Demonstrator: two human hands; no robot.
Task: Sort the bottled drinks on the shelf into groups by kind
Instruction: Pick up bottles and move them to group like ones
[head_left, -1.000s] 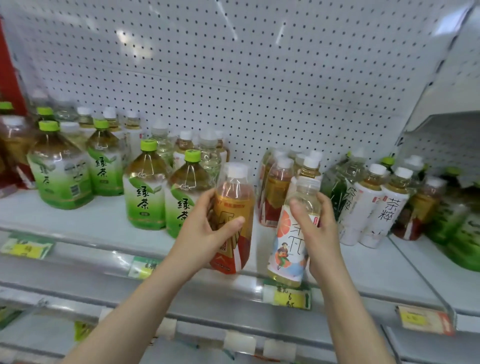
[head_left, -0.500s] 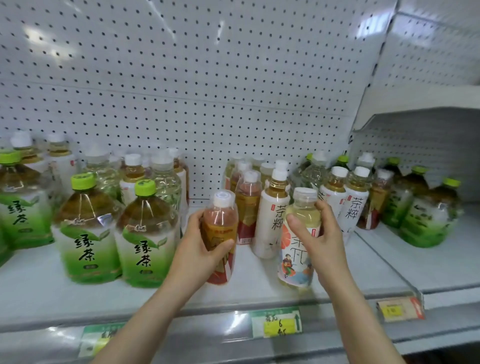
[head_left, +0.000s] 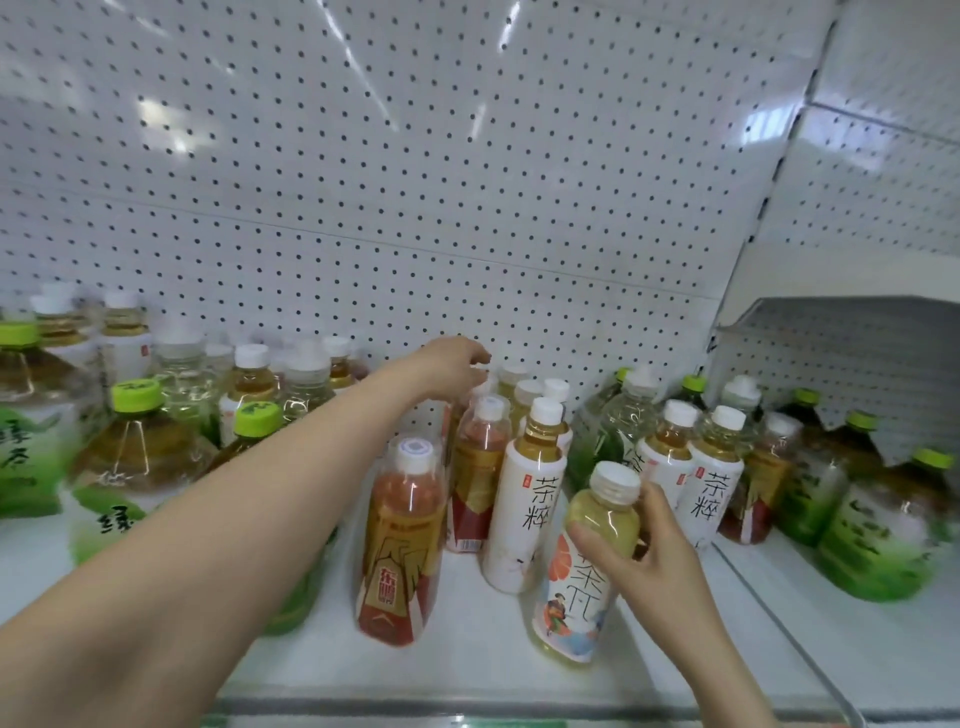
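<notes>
1. Left hand (head_left: 452, 366): reaching to the back of the shelf (head_left: 467, 654), arm stretched over the front bottles. Fingers curl down over the white caps in the back row. Cannot tell whether it grips one.
2. Right hand (head_left: 644, 551): fingers and thumb wrapped round the shoulder of the yellow bottle (head_left: 576, 587), which has an orange-slice label and a white cap.
3. The yellow bottle is at the shelf front, right of centre, leaning slightly left. Base contact with the shelf is unclear.
4. Red bottle (head_left: 400, 551): upright and free at the front, just beside the left forearm. A second red-labelled bottle (head_left: 475, 483) stands behind it.
5. White tea bottle (head_left: 524, 509): between the red ones and the yellow bottle. Two more white-labelled bottles (head_left: 711, 493) stand to the right.
6. Big green tea bottles (head_left: 135, 457): clustered far left. Others (head_left: 872, 535) are far right, past a divider.
7. Pegboard (head_left: 467, 208) behind.
</notes>
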